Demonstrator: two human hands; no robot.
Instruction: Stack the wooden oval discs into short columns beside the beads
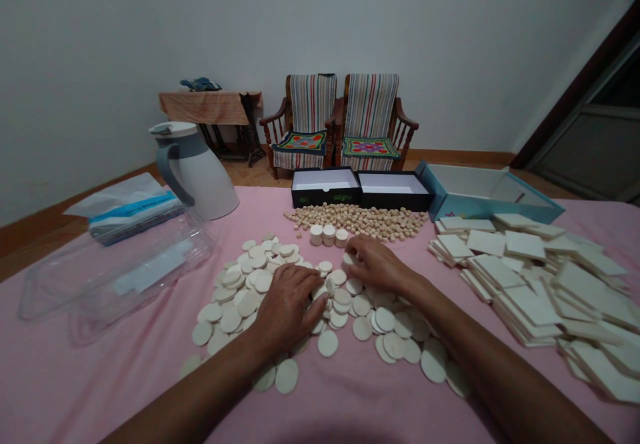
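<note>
A wide scatter of pale round wooden discs [240, 297] covers the middle of the pink tablecloth [115, 377]. My left hand [287, 307] lies palm down on the discs, fingers bent and spread over them. My right hand [373, 264] rests further back with its fingers curled, pinching one disc at its fingertips. Just beyond it stand three short stacks of discs [329, 234].
A heap of small wooden cubes [360, 221] lies behind the stacks. Two open black boxes [360, 187] and a blue box [490, 194] sit at the back. Square wooden tiles [540, 277] pile up at right. A white jug [193, 167] and clear plastic lid [110, 271] are at left.
</note>
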